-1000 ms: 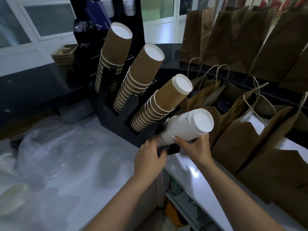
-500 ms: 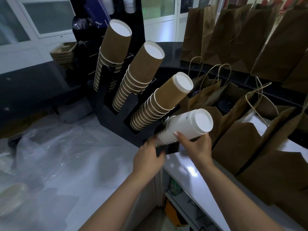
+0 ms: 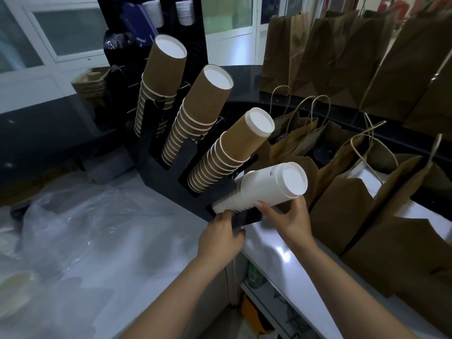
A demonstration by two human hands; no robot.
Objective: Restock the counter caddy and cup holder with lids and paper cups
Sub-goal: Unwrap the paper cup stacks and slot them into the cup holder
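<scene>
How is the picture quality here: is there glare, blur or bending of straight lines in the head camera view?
In the head view, the light is dim; a bright glare patch sits on the white counter beside the right hand. The clear plastic sheet at left looks soft and hazy. Wide-angle distortion bends the window frames and the paper bags near the edges. The white cup stack looks sharp.

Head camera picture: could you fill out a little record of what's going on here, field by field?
Place: counter with a black cup holder
Holder contents: three slanted stacks of brown cups, one stack of white cups
Right hand: grip on the white stack from below
Left hand: holds the holder's near end
Beside it: brown paper bags
Left of it: clear plastic wrap
</scene>
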